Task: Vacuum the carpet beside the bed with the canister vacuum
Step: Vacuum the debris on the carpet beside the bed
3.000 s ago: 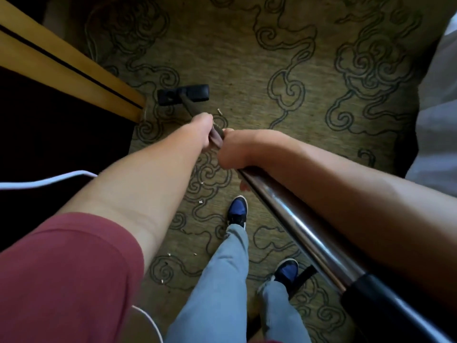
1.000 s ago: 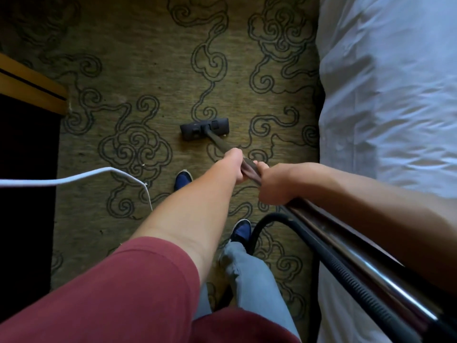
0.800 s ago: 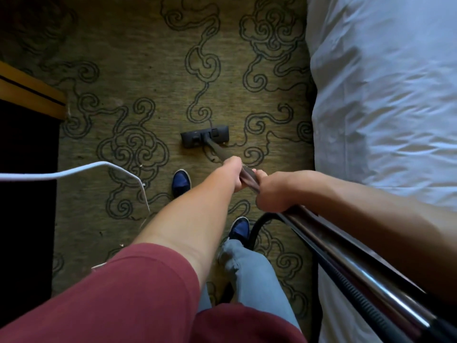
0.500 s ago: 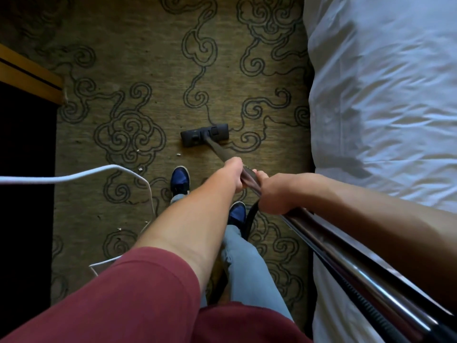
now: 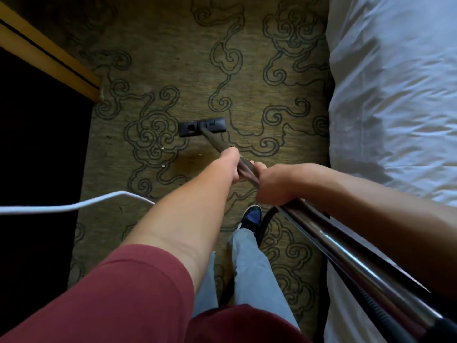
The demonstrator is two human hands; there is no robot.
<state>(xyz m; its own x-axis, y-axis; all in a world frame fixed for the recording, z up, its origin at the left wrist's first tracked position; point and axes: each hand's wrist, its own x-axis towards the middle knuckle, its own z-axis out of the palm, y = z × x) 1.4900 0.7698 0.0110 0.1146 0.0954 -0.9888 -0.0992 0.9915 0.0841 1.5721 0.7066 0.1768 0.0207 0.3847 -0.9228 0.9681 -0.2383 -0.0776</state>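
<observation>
The black vacuum floor head lies flat on the olive carpet with dark swirl lines, between the bed and the dark furniture. A metal wand runs from the head back toward the lower right. My left hand grips the wand further down, toward the head. Just behind it my right hand grips the same wand. A few pale crumbs lie on the carpet left of the wand. The canister itself is out of view.
The bed with a white duvet fills the right side. A wooden-edged dark piece of furniture stands at the left. A white cable crosses at mid-left. The black hose loops by my blue shoe.
Since three seconds ago the floor head has moved from beside the wooden furniture toward the bed. In the last second it slid forward over the carpet, and my feet stepped back.
</observation>
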